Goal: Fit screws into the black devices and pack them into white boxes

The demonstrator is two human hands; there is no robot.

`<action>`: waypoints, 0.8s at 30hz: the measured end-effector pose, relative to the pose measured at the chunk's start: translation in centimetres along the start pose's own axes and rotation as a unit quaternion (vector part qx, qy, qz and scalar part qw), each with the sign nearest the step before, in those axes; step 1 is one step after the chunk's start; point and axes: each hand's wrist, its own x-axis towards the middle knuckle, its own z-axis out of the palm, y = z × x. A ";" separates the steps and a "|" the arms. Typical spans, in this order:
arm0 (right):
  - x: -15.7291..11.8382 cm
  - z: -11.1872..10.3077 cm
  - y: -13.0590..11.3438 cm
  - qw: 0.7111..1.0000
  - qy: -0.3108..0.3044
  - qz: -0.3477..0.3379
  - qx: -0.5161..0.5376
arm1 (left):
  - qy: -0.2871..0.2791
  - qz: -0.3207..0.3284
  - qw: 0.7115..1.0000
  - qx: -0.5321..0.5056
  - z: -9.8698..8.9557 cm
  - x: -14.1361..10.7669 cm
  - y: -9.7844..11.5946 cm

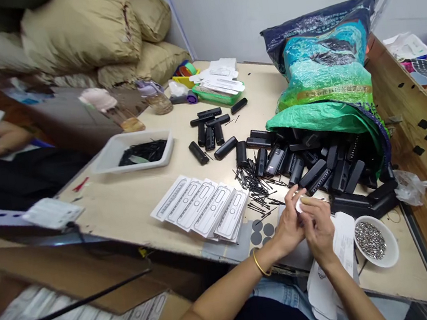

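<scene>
My left hand (290, 227) and my right hand (319, 222) meet above the table's near edge, fingers bent and pinched together. Between their fingertips a small white piece (299, 204) shows; its kind cannot be made out. Just beyond the hands lie black plastic cases (315, 174), in a heap spilling from a large printed bag (327, 69). Thin black sticks (258, 188) are scattered to the left of that heap. Below my left hand, a grey sheet bears round dark stickers (256, 238). Flat white cartons (332, 283) lie under and beside my right forearm.
Printed white cartons (204, 208) lie fanned out on the left. A white tray (98, 162) holds more black sticks. On the right stands a white bowl (394, 251) of small metal parts. A wooden panel (408, 118) borders the right side. Another person's arm (6, 137) shows far left.
</scene>
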 end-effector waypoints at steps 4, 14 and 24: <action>-0.6 -0.6 0.2 0.996 0.043 0.075 -0.006 | -0.009 -0.013 1.000 0.007 0.0 -0.2 0.2; -2.4 -0.7 0.0 0.997 -0.047 -0.050 -0.040 | 0.006 -0.036 0.990 0.139 -1.3 -0.5 1.4; -1.3 -5.2 1.8 0.990 -0.080 0.090 -0.067 | 0.157 -0.135 0.762 0.613 -11.0 -3.2 0.2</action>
